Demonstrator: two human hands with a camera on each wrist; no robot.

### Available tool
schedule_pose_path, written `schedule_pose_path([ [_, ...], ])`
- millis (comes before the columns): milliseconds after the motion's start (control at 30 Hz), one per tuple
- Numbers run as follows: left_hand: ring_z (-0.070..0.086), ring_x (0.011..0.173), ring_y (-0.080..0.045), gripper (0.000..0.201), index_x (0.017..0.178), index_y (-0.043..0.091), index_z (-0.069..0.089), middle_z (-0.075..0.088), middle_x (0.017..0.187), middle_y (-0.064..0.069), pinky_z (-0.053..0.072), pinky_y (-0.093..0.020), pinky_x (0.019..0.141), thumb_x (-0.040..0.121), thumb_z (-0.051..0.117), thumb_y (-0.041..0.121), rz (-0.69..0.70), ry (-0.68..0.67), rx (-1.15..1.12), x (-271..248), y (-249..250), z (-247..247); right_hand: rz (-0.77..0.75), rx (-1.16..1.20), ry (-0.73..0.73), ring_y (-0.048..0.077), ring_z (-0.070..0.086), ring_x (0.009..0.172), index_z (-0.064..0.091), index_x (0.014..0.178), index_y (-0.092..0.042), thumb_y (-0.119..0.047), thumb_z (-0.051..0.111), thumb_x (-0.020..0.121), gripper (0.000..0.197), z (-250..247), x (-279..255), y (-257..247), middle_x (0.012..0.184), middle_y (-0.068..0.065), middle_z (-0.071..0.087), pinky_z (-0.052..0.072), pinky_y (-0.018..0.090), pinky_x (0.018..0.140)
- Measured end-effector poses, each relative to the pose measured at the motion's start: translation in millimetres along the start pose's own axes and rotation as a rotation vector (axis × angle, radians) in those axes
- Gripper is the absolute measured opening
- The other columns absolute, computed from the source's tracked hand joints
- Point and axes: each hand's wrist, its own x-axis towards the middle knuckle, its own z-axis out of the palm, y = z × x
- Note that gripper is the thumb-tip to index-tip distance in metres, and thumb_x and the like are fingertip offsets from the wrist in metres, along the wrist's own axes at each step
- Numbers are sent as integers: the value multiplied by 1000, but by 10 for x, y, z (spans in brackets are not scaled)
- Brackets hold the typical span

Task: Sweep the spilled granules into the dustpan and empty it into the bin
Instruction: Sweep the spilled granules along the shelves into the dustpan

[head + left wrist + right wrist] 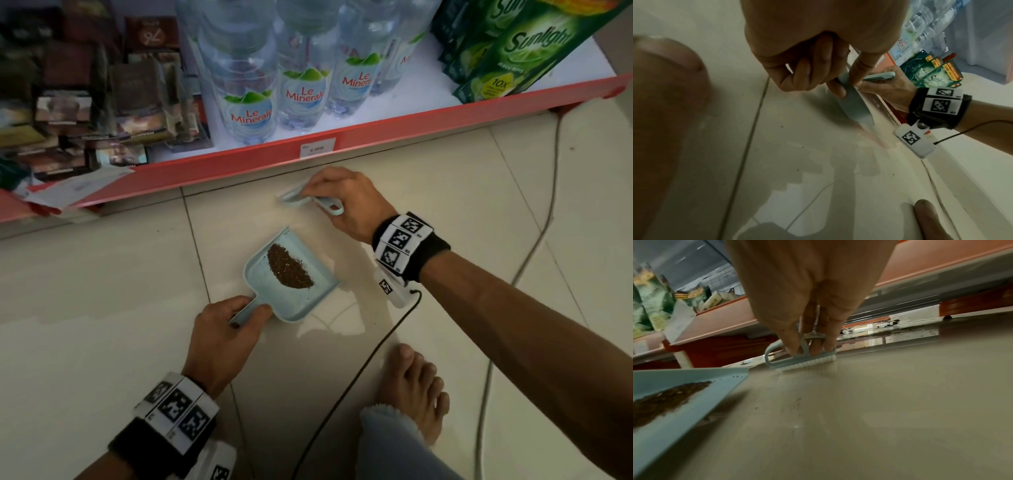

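Observation:
A light blue dustpan (pixel 274 287) lies on the tiled floor with a dark brown heap of granules (pixel 289 268) inside it. My left hand (pixel 246 312) grips its handle from the near side; the left wrist view shows the fingers (pixel 835 87) curled round that handle (pixel 854 105). My right hand (pixel 310 191) holds a small blue brush (pixel 301 198) on the floor beyond the pan, close to the shelf base. In the right wrist view the fingertips (pixel 795 348) pinch the brush (pixel 799 361), bristles down on the tile. A few stray granules (pixel 795 402) lie between brush and dustpan (pixel 694 395).
A red-edged shelf (pixel 239 161) holds water bottles (pixel 305 92), green detergent pouches (pixel 503 48) and dark packets (pixel 78 102). A black cable (pixel 359 370) and a white cable (pixel 534 253) cross the floor. My bare foot (pixel 414 387) is near right. Dark debris (pixel 910 332) lies under the shelf. No bin is visible.

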Motion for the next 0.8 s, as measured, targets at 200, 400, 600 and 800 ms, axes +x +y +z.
schedule_pose_path([
  [200, 46, 45, -4, 29, 62, 11, 68, 53, 47, 8, 34, -12, 43, 86, 72, 25, -26, 26, 38, -53, -126, -84, -108, 45, -205, 28, 61, 111, 72, 115, -9, 13, 67, 71, 50, -183, -329, 158, 121, 10, 66, 47, 34, 100],
  [400, 62, 60, -18, 30, 69, 14, 73, 70, 64, -2, 47, -25, 54, 81, 69, 42, -39, -12, 31, 0, -54, -29, -109, -53, -213, 33, 62, 108, 73, 114, -9, 14, 72, 72, 48, -421, -740, 386, 121, 10, 66, 53, 47, 91],
  [600, 56, 53, -8, 27, 70, 15, 72, 69, 67, -7, 45, -24, 51, 81, 71, 39, -26, 6, 28, 20, -31, 10, -58, 32, 173, 30, 66, 103, 73, 113, -8, 2, 71, 85, 30, -251, -753, 256, 115, 11, 69, 54, 45, 89],
  [800, 50, 47, -4, 24, 65, 21, 72, 63, 55, 4, 38, -14, 45, 88, 71, 24, -20, 20, 23, -75, -45, -93, -71, 143, 13, 29, 63, 108, 73, 113, -6, 1, 63, 88, 28, -54, -274, -91, 116, 11, 70, 48, 40, 97],
])
